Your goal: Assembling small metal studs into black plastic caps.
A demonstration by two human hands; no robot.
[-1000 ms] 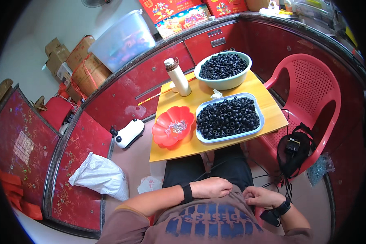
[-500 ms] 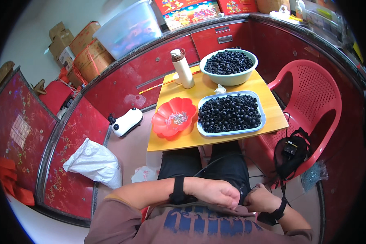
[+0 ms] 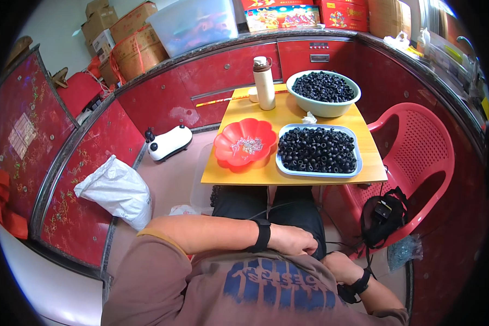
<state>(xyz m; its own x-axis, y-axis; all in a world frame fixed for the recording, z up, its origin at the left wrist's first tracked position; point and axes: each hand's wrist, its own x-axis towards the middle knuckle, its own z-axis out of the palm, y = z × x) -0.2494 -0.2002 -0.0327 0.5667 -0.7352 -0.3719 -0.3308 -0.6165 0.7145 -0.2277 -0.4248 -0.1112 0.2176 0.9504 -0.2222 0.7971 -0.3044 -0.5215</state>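
My left hand (image 3: 295, 240) lies across my lap near the waist, its fingers curled in; whatever they may hold is hidden. Close by on its right, my right hand (image 3: 341, 266) rests at the hem of my brown shirt (image 3: 212, 290), fingers bent and partly out of sight. Each wrist wears a black strap. Beyond my knees, a yellow table (image 3: 244, 176) carries a light-blue tray (image 3: 319, 174) heaped with small black rings (image 3: 318, 149). To its left is a red flower-shaped bowl (image 3: 231, 133) with small clear pieces (image 3: 248, 145) inside.
A pale green basin (image 3: 331, 110) full of black rings stands at the table's far right, beside a cream flask (image 3: 264, 87). A pink chair (image 3: 418, 130) holding a black bag (image 3: 383, 217) is on the right. A white sack (image 3: 117, 190) and white ride-on toy (image 3: 169, 144) occupy the left floor.
The view has shifted, so the table sits further right. My left hand has moved slightly away from my body, its fingers still curled; my right hand remains beside it.
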